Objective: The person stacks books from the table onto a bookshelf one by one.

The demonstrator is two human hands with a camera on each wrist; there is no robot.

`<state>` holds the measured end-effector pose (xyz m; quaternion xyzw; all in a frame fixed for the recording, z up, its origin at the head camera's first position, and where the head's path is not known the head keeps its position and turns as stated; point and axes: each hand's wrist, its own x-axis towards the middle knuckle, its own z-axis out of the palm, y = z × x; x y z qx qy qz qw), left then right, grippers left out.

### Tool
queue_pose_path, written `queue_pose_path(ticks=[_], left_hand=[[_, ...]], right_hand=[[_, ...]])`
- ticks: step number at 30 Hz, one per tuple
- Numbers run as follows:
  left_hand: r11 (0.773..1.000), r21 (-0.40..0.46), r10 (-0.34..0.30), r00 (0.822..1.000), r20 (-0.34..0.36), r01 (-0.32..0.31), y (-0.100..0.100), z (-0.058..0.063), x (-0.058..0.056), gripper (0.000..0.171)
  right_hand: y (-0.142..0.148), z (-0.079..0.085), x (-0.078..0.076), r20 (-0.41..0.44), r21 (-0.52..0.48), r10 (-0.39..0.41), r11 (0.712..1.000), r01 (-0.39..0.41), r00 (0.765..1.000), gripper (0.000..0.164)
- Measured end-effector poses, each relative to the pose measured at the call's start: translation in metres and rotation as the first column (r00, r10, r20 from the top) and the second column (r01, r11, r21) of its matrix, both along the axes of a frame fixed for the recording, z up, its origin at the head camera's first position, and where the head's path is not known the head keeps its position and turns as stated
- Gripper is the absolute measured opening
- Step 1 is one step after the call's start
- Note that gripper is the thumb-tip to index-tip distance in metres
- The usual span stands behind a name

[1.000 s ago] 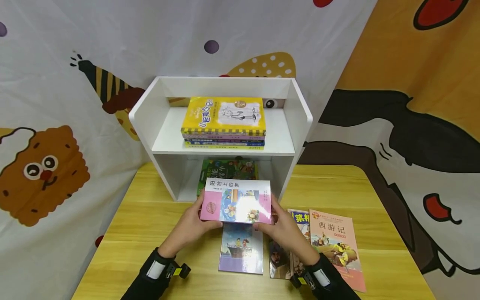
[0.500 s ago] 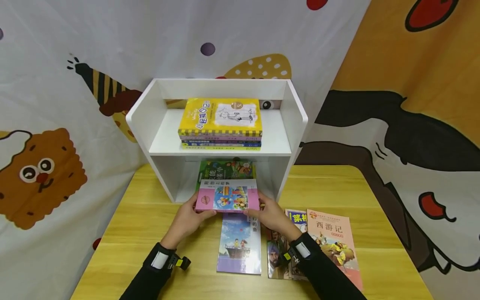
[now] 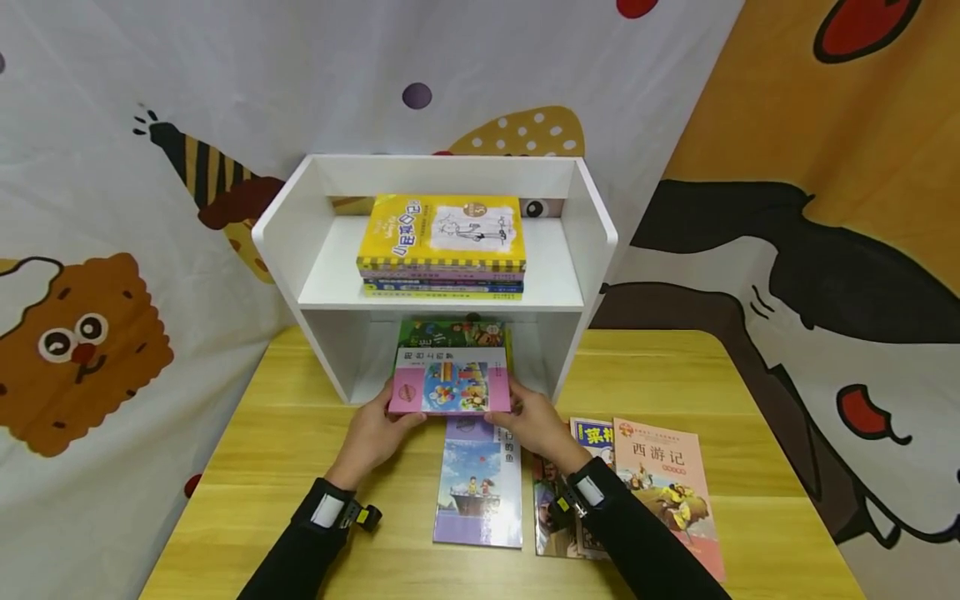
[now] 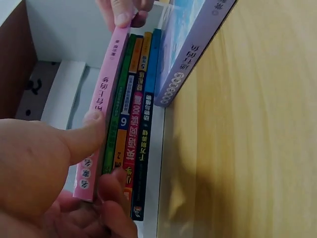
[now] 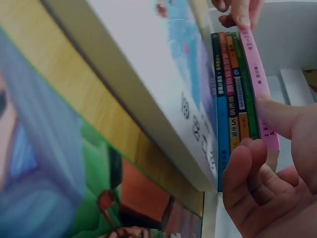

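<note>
Between both hands is a pink and white book (image 3: 453,382) with a colourful picture on its cover. My left hand (image 3: 372,437) grips its left end and my right hand (image 3: 536,422) its right end, thumbs on the near edge. It lies over a green book (image 3: 450,333) in the lower compartment of the white shelf (image 3: 442,306). The left wrist view shows the pink spine (image 4: 106,89) against a stack of several books (image 4: 133,124); fingers of both hands reach round the ends. Just in front, a purple and blue book (image 3: 478,492) lies on the table.
Several books are stacked under a yellow book (image 3: 442,229) on the upper shelf. To the right on the wooden table (image 3: 255,500) lie a salmon-coloured book (image 3: 667,492) and other books (image 3: 553,500), partly covered by the right arm. A patterned cloth hangs behind.
Both hands have lowered the pink and white book and moved it further into the lower compartment, over the green book. More of the purple and blue book's cover now shows.
</note>
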<state>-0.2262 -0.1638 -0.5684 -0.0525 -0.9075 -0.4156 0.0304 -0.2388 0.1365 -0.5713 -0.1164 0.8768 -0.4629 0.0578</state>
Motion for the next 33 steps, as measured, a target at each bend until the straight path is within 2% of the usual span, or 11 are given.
queue_pose_path(ticks=[6,12,17,22,28,33], left_hand=[[1.000,-0.010,-0.025,0.999,-0.027,0.025,-0.003,-0.001,-0.004,0.065],[1.000,-0.029,0.005,0.998,-0.070,-0.007,-0.004,-0.001,-0.006,0.056],[0.998,-0.049,0.041,0.987,-0.156,-0.050,-0.005,-0.003,-0.009,0.047],[0.992,-0.071,0.084,0.970,-0.230,-0.103,-0.007,-0.004,-0.013,0.034],[0.983,-0.079,0.142,0.957,-0.255,-0.167,-0.006,-0.001,-0.017,0.027],[0.976,-0.097,0.163,0.948,-0.272,-0.196,-0.005,-0.003,-0.020,0.025]], right_hand=[[-0.001,-0.003,-0.003,-0.049,0.084,-0.045,0.995,0.049,0.998,0.077],[-0.002,-0.003,-0.007,-0.116,0.115,-0.065,0.990,0.078,0.991,0.077],[-0.002,-0.004,-0.012,-0.188,0.143,-0.076,0.984,0.104,0.979,0.073],[-0.003,-0.005,-0.015,-0.221,0.164,-0.073,0.980,0.111,0.973,0.069],[-0.004,-0.006,-0.018,-0.265,0.176,-0.101,0.973,0.151,0.959,0.065],[-0.005,-0.007,-0.021,-0.320,0.168,-0.110,0.971,0.171,0.941,0.060]])
